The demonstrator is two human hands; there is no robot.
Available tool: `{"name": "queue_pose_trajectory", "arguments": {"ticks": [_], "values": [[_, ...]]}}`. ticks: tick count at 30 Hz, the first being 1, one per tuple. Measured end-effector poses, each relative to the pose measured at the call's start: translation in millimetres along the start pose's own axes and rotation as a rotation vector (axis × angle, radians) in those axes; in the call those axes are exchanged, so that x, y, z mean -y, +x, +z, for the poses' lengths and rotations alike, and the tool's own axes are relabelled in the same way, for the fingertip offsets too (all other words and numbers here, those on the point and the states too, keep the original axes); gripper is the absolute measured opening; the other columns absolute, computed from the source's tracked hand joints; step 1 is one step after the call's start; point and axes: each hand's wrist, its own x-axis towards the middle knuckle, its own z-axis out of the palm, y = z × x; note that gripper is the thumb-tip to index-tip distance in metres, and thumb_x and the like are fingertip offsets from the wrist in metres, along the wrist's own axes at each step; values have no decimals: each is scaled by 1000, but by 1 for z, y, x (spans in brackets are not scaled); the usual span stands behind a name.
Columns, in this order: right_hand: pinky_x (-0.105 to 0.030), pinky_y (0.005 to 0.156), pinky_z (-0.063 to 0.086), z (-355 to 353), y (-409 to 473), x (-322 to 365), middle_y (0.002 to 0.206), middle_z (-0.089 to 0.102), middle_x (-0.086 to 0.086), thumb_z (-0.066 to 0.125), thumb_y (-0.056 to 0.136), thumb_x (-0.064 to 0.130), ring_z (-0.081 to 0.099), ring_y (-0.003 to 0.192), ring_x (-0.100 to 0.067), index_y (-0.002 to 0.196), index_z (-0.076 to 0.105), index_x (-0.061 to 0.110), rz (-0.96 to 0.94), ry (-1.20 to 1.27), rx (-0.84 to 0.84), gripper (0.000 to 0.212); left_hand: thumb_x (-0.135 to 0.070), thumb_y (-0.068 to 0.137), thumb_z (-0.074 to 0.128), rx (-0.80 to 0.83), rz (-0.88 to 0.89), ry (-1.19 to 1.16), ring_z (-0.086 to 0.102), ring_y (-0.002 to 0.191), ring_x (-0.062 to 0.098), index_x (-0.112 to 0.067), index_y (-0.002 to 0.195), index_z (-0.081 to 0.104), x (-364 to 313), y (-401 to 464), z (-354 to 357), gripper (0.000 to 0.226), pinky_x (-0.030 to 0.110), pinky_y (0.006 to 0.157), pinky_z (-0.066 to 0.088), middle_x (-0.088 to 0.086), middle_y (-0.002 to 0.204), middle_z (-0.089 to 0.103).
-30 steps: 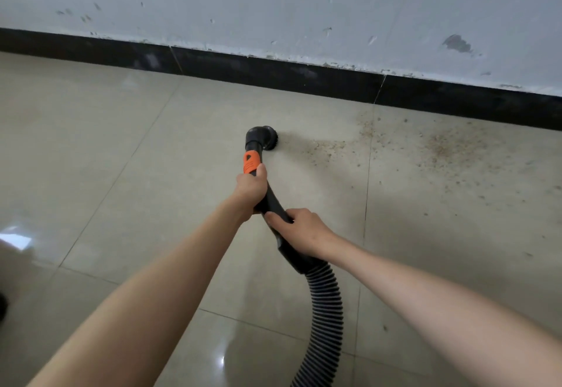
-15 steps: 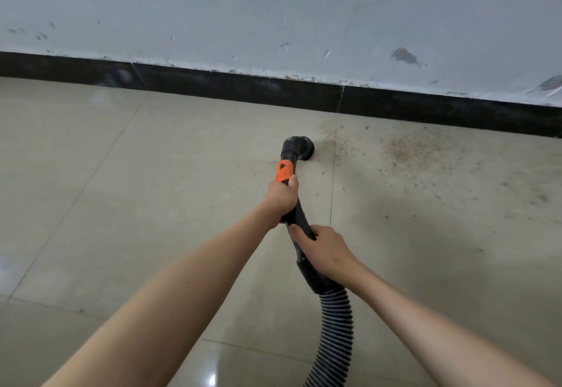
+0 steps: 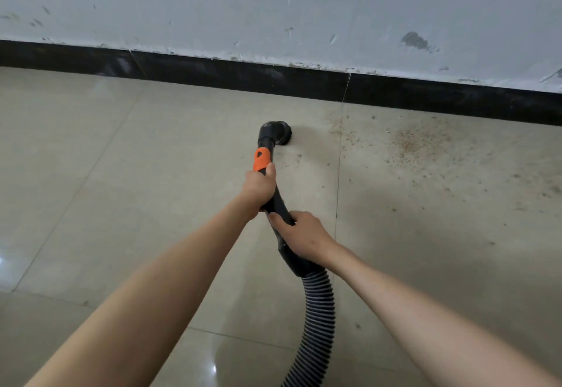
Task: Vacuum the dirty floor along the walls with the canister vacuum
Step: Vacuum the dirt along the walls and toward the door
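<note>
- Down at floor level, the black plastic vacuum wand (image 3: 275, 201) slants forward and up the view, its orange plastic slider (image 3: 262, 159) sitting just above the upper grip.
- At the wand's tip, the round black brush nozzle (image 3: 276, 134) is turned to the right and sits on the beige glossy tiled floor (image 3: 127, 179), near the wall but apart from it.
- Left hand (image 3: 260, 187) is wrapped round the wand just below the orange slider, thumb lying up along the tube.
- Right hand (image 3: 301, 236) is lower down, fingers curled over the wand's thicker black cuff, close behind the left one.
- From that cuff the ribbed grey-and-black flexible hose (image 3: 319, 319) curves down and runs out of the bottom edge.
- To the right of the nozzle, beyond a tile joint, a scatter of brown crumbs and grit (image 3: 407, 143) is spread over the next tile, thickest in a patch near the skirting.
- A black tile skirting strip (image 3: 243, 76) runs along the foot of the scuffed pale grey painted wall (image 3: 273, 6), which shows chips and dark marks.
- Both bare forearms reach in from the bottom corners.
</note>
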Motion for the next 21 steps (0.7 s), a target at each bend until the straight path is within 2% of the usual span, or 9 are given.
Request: {"name": "queue_pose_trajectory", "arguments": {"ticks": [4,8,13,17,21], "values": [[-37,81,53,19,11,20,81,69,-6,48,93,53,67,80,-25,67,54,18,-32,-84,106,43,-47,95,39,-91,-37,-91,63,99,40,0,125,37,15,1,-38,56,50,83,55,22,116,57],[-32,70,48,39,0,27,74,63,-1,50,93,52,62,74,-23,68,52,20,-54,-147,161,41,-47,95,38,-158,-74,-128,64,96,38,-1,125,38,39,-14,-64,55,46,81,55,22,113,60],[-40,77,54,58,-28,13,87,72,-9,49,90,56,68,81,-28,71,53,22,-75,-214,201,39,-45,97,37,-133,-107,-190,65,91,37,-3,123,36,79,-43,-70,50,46,78,56,22,108,60],[-39,76,54,53,-36,11,86,72,-10,49,91,55,68,80,-28,71,53,19,-78,-197,177,41,-46,96,37,-96,-113,-193,64,94,37,-2,127,33,78,-47,-66,54,48,81,56,23,112,59],[-40,78,55,46,-37,12,84,73,-9,49,89,57,69,79,-27,70,55,19,-56,-153,145,44,-45,97,38,-66,-97,-193,65,91,36,-1,128,32,65,-44,-57,55,46,77,56,21,112,57]]}}
